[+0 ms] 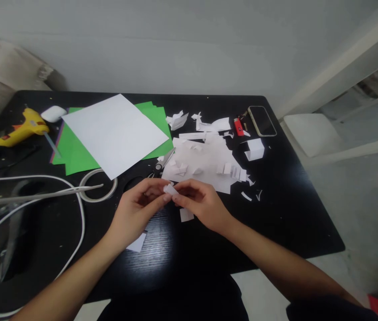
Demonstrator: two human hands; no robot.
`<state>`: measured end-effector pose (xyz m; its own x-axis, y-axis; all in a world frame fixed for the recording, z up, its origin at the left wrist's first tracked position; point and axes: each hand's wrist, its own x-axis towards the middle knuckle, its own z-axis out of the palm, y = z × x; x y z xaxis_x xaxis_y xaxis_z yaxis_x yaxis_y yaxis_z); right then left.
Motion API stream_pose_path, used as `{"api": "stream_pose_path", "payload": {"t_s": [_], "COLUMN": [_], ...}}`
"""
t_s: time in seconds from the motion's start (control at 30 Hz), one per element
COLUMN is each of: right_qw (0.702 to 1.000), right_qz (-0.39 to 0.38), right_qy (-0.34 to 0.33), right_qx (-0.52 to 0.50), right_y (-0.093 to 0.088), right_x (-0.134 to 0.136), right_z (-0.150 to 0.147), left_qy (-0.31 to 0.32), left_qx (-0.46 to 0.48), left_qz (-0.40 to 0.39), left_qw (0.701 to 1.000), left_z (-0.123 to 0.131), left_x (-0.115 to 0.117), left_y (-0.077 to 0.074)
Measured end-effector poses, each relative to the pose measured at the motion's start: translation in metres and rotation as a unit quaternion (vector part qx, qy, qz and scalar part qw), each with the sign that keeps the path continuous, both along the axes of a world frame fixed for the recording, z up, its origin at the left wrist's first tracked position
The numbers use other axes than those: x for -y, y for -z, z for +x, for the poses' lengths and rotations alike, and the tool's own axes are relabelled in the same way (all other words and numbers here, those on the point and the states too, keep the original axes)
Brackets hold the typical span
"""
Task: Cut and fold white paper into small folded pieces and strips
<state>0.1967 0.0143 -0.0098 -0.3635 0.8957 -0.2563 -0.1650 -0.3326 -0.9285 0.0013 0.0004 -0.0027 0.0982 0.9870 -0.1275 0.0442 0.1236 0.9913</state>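
Both hands meet over the near middle of the black table. My left hand and my right hand pinch a small folded white paper piece between their fingertips. Just beyond the hands lies a white sheet covered with small folded paper bits. Scissors rest at that sheet's left edge. Two white scraps lie on the table by the hands, one under the right hand, one near the left wrist.
A large white sheet lies on green paper at the back left. A yellow glue gun, a white case, a tape ring and a white cable occupy the left. A red lighter and phone sit back right.
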Motion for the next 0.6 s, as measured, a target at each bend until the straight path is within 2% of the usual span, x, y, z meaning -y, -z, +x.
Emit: {"api": "stream_pose_path", "payload": {"t_s": [0.13, 0.3, 0.4, 0.6], "right_qw": [0.994, 0.981, 0.978, 0.986], "right_qz": [0.093, 0.168, 0.175, 0.129], "right_qy": [0.042, 0.049, 0.049, 0.05], "right_qx": [0.045, 0.087, 0.104, 0.088], "right_y": [-0.0022, 0.0002, 0.0035, 0.0071], "right_x": [0.0035, 0.0052, 0.0053, 0.0053], "right_z": [-0.0009, -0.0009, -0.0006, -0.0013], "left_qy": [-0.006, -0.001, -0.006, -0.048], "left_qx": [-0.03, -0.02, -0.017, 0.004], "left_qz": [0.008, -0.012, -0.005, 0.03], "left_qw": [1.0, 1.0, 1.0, 0.998], "left_z": [-0.0019, -0.0029, -0.001, 0.0037], "left_x": [0.0001, 0.0002, -0.0003, 0.0016], "left_y": [0.0019, 0.0036, 0.0036, 0.007]}}
